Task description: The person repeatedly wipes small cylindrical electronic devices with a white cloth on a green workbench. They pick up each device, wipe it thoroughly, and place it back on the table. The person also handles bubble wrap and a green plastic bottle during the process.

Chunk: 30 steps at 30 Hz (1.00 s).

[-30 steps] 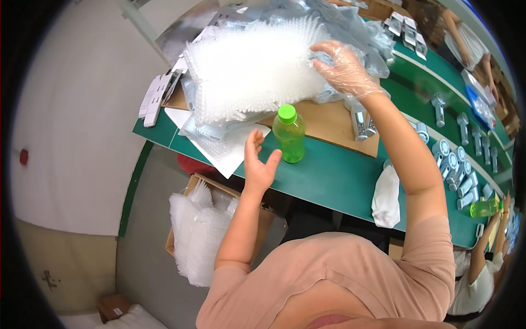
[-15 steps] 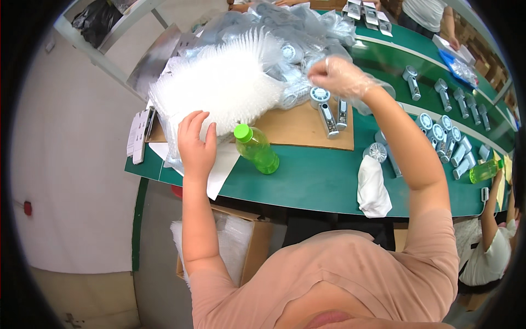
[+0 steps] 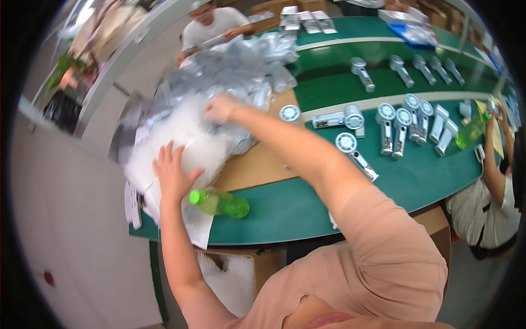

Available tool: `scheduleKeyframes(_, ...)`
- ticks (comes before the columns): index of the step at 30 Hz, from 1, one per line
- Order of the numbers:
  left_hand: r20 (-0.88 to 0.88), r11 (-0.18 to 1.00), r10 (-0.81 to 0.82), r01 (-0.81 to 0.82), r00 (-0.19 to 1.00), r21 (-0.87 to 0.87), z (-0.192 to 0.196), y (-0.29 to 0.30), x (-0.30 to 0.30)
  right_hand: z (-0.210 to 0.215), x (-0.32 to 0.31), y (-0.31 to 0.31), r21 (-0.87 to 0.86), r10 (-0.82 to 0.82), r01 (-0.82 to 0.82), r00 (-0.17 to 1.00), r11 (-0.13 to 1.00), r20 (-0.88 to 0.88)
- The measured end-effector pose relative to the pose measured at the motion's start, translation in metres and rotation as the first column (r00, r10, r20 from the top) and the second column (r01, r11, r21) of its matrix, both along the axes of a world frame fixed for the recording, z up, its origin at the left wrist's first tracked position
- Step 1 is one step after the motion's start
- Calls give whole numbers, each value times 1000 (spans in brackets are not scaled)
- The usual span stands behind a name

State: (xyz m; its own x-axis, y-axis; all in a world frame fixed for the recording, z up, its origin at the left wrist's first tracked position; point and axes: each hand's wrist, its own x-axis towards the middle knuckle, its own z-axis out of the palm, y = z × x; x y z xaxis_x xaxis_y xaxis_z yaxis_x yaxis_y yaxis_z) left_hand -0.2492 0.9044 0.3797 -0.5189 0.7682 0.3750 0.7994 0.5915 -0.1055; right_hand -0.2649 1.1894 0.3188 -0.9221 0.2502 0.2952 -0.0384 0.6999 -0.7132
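A stack of white bubble-wrap pouches (image 3: pixel 186 148) lies on the left of the table. My left hand (image 3: pixel 176 174) rests on its near side with fingers spread. My right hand (image 3: pixel 222 108) reaches across to the stack's far right edge, fingers curled together and blurred; what they hold, if anything, I cannot make out. Behind the stack is a heap of clear-bagged grey-blue items (image 3: pixel 219 71). A green bottle (image 3: pixel 222 204) stands nearest my left hand, by a white sheet (image 3: pixel 198 227). A handheld fan (image 3: pixel 290 113) shows on the cardboard (image 3: pixel 257 164), partly hidden by my right forearm.
Several light-blue handheld fans (image 3: pixel 402 123) lie to the right on the green table (image 3: pixel 285 219), with another row (image 3: pixel 401 71) beyond. A second green bottle (image 3: pixel 470 131) stands near a co-worker's arm (image 3: pixel 496 170). Another person (image 3: pixel 216 27) sits opposite. Below is a carton (image 3: pixel 268 268).
My right hand has moved left from beside the fans to the pouch stack. My left hand has spread its fingers over the stack. The view has shifted, bringing the person opposite into sight.
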Motion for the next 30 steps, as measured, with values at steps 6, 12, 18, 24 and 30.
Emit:
scheduleKeyframes(6, -75, 995, 69, -74, 995, -69, -21, -39, -27, 30, 35, -9, -32, 68, -80, 956, 996, -286)
scheduleKeyframes(12, -68, 999, -43, 42, 997, -16, -10, 5, -19, -25, 68, 252, 285, -671, 665, 736, 690, -93)
scheduleKeyframes(18, -51, 999, 19, -21, 999, -50, -19, -21, -17, -73, 65, 311, -23, -679, 715, 673, 699, 293)
scheduleKeyframes(24, -7, 992, 86, -86, 996, -93, -13, -31, 0, -18, 9, 269, -371, -641, 714, 698, 593, 320)
scheduleKeyframes(30, -29, 997, 56, -58, 998, -60, -17, -24, -4, -29, -14, 273, -122, -533, 648, 706, 752, 465)
